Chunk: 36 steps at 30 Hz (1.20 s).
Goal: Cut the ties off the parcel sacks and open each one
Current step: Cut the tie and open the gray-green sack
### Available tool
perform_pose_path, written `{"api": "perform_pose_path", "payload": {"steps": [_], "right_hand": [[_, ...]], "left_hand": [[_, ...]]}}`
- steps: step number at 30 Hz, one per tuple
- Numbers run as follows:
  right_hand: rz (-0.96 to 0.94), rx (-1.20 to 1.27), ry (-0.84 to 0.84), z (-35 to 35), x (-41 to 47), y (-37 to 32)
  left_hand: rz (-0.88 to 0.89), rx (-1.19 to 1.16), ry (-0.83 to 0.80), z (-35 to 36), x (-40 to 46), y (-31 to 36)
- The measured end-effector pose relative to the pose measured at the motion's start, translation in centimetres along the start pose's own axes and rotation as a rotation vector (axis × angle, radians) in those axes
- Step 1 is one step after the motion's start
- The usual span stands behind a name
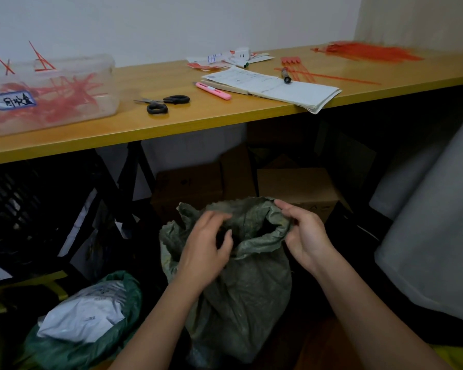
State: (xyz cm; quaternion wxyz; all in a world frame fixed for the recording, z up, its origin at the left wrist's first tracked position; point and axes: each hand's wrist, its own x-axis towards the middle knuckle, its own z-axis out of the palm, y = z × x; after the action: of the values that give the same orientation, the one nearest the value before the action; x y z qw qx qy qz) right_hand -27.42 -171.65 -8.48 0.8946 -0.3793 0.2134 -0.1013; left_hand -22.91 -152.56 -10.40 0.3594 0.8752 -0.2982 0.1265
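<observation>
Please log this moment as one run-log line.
sack: mouth open, no tie seen | left hand: fingers on rim | right hand: grips rim | scissors: on table

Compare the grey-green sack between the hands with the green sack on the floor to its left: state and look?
The grey-green sack stands upright; the green sack lies slumped low. The left hand and right hand both grip the grey-green sack's rolled mouth; nothing touches the green sack. The green sack shows white parcels; the grey-green sack's inside is dark. Both are open, no tie visible.
</observation>
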Motion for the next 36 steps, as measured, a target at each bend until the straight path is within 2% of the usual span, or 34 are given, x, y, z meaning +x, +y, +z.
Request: {"api": "perform_pose_path", "payload": {"steps": [2, 6, 13, 16, 20, 24, 26, 29, 33, 36], "right_hand": [[-0.052, -0.110, -0.018, 0.0, -0.2, -0.1], [-0.068, -0.267, -0.102, -0.4, -0.7, -0.4], [-0.061, -0.447, -0.202, -1.2, -1.5, -0.5], [-0.083, -0.526, -0.189, -1.8, -1.8, -0.8], [-0.202, -0.908, -0.071, -3.0, -1.1, -1.0], [-0.353, -1.148, -0.016, -4.0, 0.0, -0.3], [-0.374, -1.095, 0.019, -4.8, 0.7, 0.2], [-0.232, -0.905, 0.027, -5.4, 0.9, 0.8], [-0.262, -0.788, 0.007, -5.7, 0.8, 1.3], [-0.282, -0.786, -0.042, -5.5, 0.6, 1.5]], "left_hand": [[-0.027, 0.081, -0.039, -0.1, 1.1, 0.0], [-0.117, 0.206, -0.244, 0.5, 2.4, 0.0], [-0.085, 0.394, -0.217, 2.5, 3.8, -0.5], [-0.046, 0.301, -0.268, 3.0, 3.5, -0.8], [-0.106, 0.027, -0.193, 2.7, 3.3, -1.7], [-0.189, -0.147, -0.258, 2.3, 3.2, -2.1], [-0.201, -0.217, -0.277, 2.2, 2.9, -2.4], [-0.211, -0.317, -0.269, 2.3, 2.3, -2.4], [-0.118, -0.345, -0.313, 2.2, 1.9, -1.8], [-0.152, -0.331, -0.343, 2.5, 1.6, -1.6]]}}
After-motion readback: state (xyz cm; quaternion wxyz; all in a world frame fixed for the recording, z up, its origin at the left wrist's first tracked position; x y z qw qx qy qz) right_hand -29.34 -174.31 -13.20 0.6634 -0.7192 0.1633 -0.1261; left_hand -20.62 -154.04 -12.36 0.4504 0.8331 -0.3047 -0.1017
